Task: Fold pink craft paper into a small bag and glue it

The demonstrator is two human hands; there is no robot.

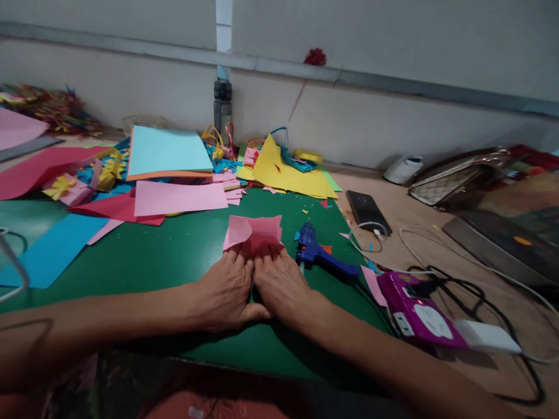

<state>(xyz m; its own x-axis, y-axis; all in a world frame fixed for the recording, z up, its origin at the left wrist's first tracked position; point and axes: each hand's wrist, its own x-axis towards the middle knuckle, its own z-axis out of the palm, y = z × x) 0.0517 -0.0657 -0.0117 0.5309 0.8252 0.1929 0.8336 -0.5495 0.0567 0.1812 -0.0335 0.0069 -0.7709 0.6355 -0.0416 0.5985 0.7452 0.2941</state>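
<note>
A pink sheet of paper [254, 230] lies near the middle of the green board, its far part bent upward. My left hand [227, 288] rests palm down at its near edge, fingers stretched forward onto the paper and thumb pointing right. Beside it, my right hand [282, 285] presses on the same edge with its fingers extended. The two hands touch each other. Paper partly hides the fingertips of both. Just right of the paper, a blue hot glue gun [321, 256] lies on its side.
A magenta power strip [421, 311] with cables sits at right, near a dark phone [368, 210]. Coloured sheets, including a light blue sheet [170, 149] and a yellow sheet [292, 174], are piled along the back. A handbag [458, 174] stands far right.
</note>
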